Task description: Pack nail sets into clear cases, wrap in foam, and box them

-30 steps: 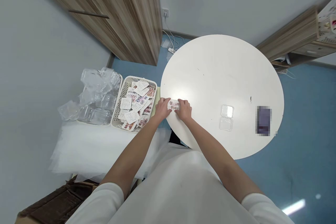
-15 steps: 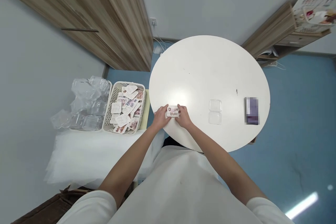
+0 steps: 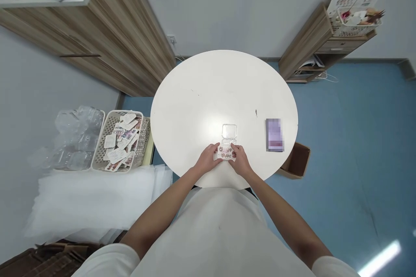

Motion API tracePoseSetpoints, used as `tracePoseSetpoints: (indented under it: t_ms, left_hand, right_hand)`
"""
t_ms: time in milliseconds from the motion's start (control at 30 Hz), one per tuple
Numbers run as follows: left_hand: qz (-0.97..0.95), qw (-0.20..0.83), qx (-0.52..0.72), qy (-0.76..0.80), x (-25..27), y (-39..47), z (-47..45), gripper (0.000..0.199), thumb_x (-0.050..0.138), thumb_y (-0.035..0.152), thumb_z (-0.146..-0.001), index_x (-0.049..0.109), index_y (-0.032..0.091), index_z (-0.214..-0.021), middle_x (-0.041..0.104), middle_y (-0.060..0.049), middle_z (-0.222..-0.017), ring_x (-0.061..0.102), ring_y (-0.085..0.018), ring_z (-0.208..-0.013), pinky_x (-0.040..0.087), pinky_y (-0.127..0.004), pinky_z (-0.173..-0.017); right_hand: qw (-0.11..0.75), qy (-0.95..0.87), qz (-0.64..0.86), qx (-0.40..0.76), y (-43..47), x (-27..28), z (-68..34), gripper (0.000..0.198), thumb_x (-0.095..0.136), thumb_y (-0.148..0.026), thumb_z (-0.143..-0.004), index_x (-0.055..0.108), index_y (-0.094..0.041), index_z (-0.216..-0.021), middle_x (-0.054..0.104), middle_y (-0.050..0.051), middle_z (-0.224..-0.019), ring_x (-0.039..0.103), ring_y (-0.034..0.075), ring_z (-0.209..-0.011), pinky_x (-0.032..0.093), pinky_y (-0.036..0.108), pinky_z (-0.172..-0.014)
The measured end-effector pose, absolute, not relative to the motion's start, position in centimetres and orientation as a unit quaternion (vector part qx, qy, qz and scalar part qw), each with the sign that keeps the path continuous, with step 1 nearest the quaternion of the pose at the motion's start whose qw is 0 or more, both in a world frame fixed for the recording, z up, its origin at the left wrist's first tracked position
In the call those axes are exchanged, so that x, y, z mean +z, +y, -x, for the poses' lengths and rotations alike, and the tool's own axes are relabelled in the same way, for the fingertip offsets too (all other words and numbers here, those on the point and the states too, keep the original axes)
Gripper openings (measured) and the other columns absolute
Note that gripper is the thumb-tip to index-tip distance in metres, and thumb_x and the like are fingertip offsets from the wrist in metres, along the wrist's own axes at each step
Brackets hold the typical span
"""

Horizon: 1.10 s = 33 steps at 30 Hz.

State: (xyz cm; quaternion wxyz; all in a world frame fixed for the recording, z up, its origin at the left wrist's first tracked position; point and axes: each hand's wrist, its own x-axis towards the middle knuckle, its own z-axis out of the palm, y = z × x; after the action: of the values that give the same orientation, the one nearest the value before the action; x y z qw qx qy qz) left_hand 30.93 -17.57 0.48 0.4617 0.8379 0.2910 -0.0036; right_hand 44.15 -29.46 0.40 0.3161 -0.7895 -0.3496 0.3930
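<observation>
Between my two hands is a small white card of press-on nails (image 3: 225, 151), its rows of pinkish, shiny pieces facing up. My left hand (image 3: 208, 158) pinches the card's left edge, and my right hand (image 3: 239, 159) grips its right edge. A clear plastic clamshell box (image 3: 229, 130) lies opened out on the white table, its lid half on the far side. The card overlaps the box's near half and covers most of it. Whether the card rests inside that half or just above it, I cannot tell.
On the left, a white basket (image 3: 94, 165) holds many similar cards, beside a heap of clear plastic boxes (image 3: 76, 138). White sheets (image 3: 94, 199) are stacked nearer me. A blurred purple item (image 3: 274, 135) lies on the table's (image 3: 224, 82) right; a cardboard box (image 3: 297, 161) stands on the floor.
Both hands have carried the card rightward across the table to the open clear box, where it now covers the near half. The view has shifted too.
</observation>
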Motion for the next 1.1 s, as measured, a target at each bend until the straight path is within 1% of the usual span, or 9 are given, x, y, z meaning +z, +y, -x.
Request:
tracePoseSetpoints:
  t_ms: [67,133,300,467,733,833,967,1033,1100]
  left_hand:
    - [-0.84,0.456,-0.006,0.294,0.2,-18.0,-32.2,0.064,0.061,0.029,-0.068,0.033,0.023,-0.126,0.051,-0.006,-0.098,0.051,-0.019,-0.088,0.043,-0.036,-0.079]
    - [-0.847,0.44,-0.004,0.298,-0.1,-18.1,-33.2,0.064,0.062,0.03,-0.068,0.034,0.023,-0.125,0.049,-0.007,-0.102,0.05,-0.02,-0.092,0.043,-0.036,-0.08]
    - [-0.866,0.386,-0.03,0.316,-0.8,-17.7,-34.4,0.062,0.064,0.031,-0.066,0.038,0.023,-0.123,0.045,-0.008,-0.107,0.046,-0.022,-0.099,0.041,-0.036,-0.082]
    - [-0.863,0.373,-0.037,0.338,-1.6,-18.0,-34.6,0.064,0.064,0.027,-0.066,0.036,0.024,-0.124,0.043,-0.008,-0.109,0.045,-0.022,-0.101,0.04,-0.035,-0.083]
    - [-0.868,0.373,-0.036,0.327,-2.5,-18.2,-34.4,0.065,0.06,0.025,-0.07,0.03,0.025,-0.127,0.043,-0.008,-0.111,0.045,-0.022,-0.102,0.04,-0.036,-0.083]
    - [-0.863,0.38,-0.037,0.331,-2.5,-18.2,-34.3,0.067,0.06,0.024,-0.069,0.029,0.026,-0.128,0.043,-0.008,-0.113,0.044,-0.023,-0.104,0.039,-0.038,-0.085]
    - [-0.836,0.413,-0.015,0.36,-2.5,-18.7,-33.9,0.073,0.063,0.023,-0.066,0.026,0.023,-0.13,0.041,-0.01,-0.117,0.04,-0.025,-0.111,0.037,-0.039,-0.089]
    - [-0.803,0.451,-0.005,0.39,-2.5,-19.1,-33.7,0.073,0.062,0.026,-0.067,0.026,0.021,-0.13,0.04,-0.01,-0.118,0.042,-0.023,-0.108,0.039,-0.037,-0.088]
    - [-0.763,0.489,-0.002,0.423,-2.7,-19.5,-33.6,0.069,0.06,0.028,-0.068,0.028,0.019,-0.129,0.042,-0.01,-0.115,0.047,-0.02,-0.1,0.042,-0.034,-0.082]
  right_hand:
    - [0.31,-0.36,0.786,0.397,-29.9,0.1,-45.7,0.068,0.053,-0.008,-0.065,0.031,-0.024,-0.128,0.04,0.006,-0.11,0.05,0.016,-0.089,0.046,0.034,-0.082]
    - [0.295,-0.379,0.779,0.403,-29.9,-0.2,-47.1,0.066,0.054,-0.011,-0.066,0.032,-0.024,-0.127,0.041,0.006,-0.11,0.049,0.017,-0.094,0.045,0.034,-0.083]
    - [0.249,-0.427,0.778,0.389,-29.2,-1.1,-48.8,0.063,0.056,-0.015,-0.066,0.033,-0.023,-0.125,0.039,0.006,-0.116,0.037,0.022,-0.111,0.038,0.038,-0.091]
    - [0.236,-0.447,0.78,0.369,-29.1,-2.4,-48.6,0.065,0.055,-0.015,-0.067,0.031,-0.022,-0.127,0.039,0.007,-0.117,0.037,0.023,-0.111,0.038,0.038,-0.09]
    - [0.247,-0.475,0.775,0.337,-29.4,-3.3,-48.4,0.066,0.053,-0.016,-0.07,0.026,-0.023,-0.13,0.039,0.008,-0.117,0.041,0.023,-0.109,0.04,0.039,-0.089]
    - [0.243,-0.472,0.778,0.336,-29.4,-3.2,-48.3,0.066,0.052,-0.016,-0.07,0.026,-0.024,-0.13,0.038,0.008,-0.118,0.041,0.023,-0.11,0.04,0.041,-0.089]
    - [0.261,-0.442,0.784,0.349,-29.6,-2.8,-47.8,0.07,0.053,-0.017,-0.069,0.023,-0.024,-0.132,0.038,0.008,-0.12,0.038,0.023,-0.113,0.038,0.041,-0.091]
    - [0.29,-0.392,0.788,0.376,-29.6,-2.6,-47.5,0.073,0.055,-0.021,-0.067,0.022,-0.023,-0.132,0.038,0.008,-0.12,0.042,0.022,-0.109,0.04,0.039,-0.089]
    - [0.325,-0.331,0.788,0.405,-29.5,-2.4,-47.1,0.073,0.057,-0.024,-0.065,0.025,-0.023,-0.131,0.04,0.008,-0.118,0.047,0.02,-0.101,0.043,0.036,-0.084]
